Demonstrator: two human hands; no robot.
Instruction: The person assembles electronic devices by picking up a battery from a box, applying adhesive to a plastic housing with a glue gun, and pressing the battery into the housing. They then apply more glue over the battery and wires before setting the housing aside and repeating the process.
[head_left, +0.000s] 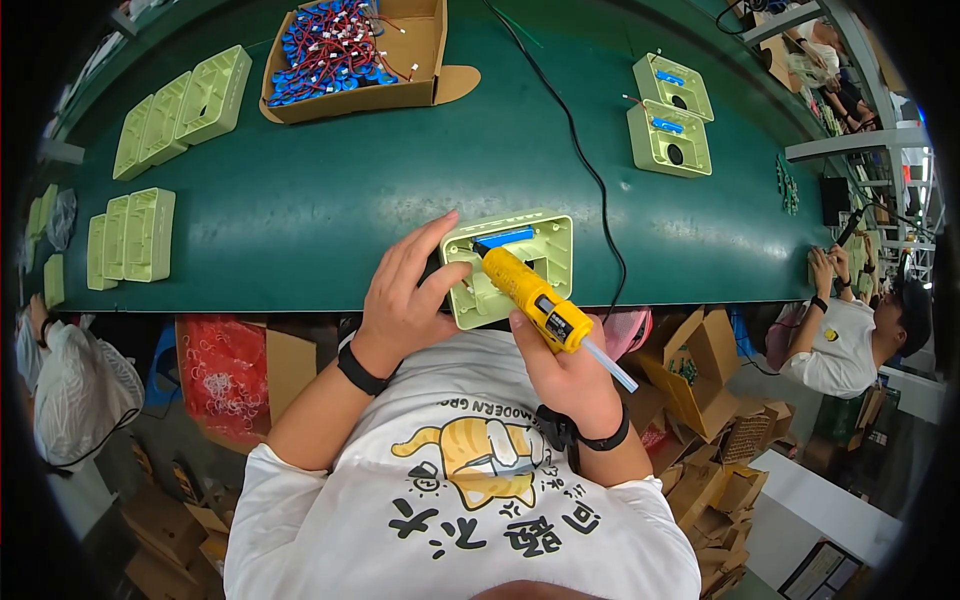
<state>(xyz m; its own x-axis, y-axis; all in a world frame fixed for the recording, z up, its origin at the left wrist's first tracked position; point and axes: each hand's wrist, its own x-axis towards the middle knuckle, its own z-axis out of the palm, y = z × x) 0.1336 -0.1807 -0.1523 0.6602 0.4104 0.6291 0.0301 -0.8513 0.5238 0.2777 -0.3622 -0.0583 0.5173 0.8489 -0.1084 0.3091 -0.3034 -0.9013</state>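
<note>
Pale-green case (487, 305), head view: at the near edge of the green counter (330, 230), blue battery (512, 237) along its far wall. Left hand (405, 290) gripping the case's left end, fingers at the rim. Right hand (570, 375) wrapped round a yellow glue gun (525, 290), nozzle by the battery's left end. Black cord (600, 185) to the right; cardboard box (350, 106) of blue parts (300, 60) at far left.

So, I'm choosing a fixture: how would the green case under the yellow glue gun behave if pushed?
The green case is probably stiff, given its moulded walls and inner ribs. It looks light for its size, being open and mostly hollow. Its smooth-looking walls may be slippery.
</note>
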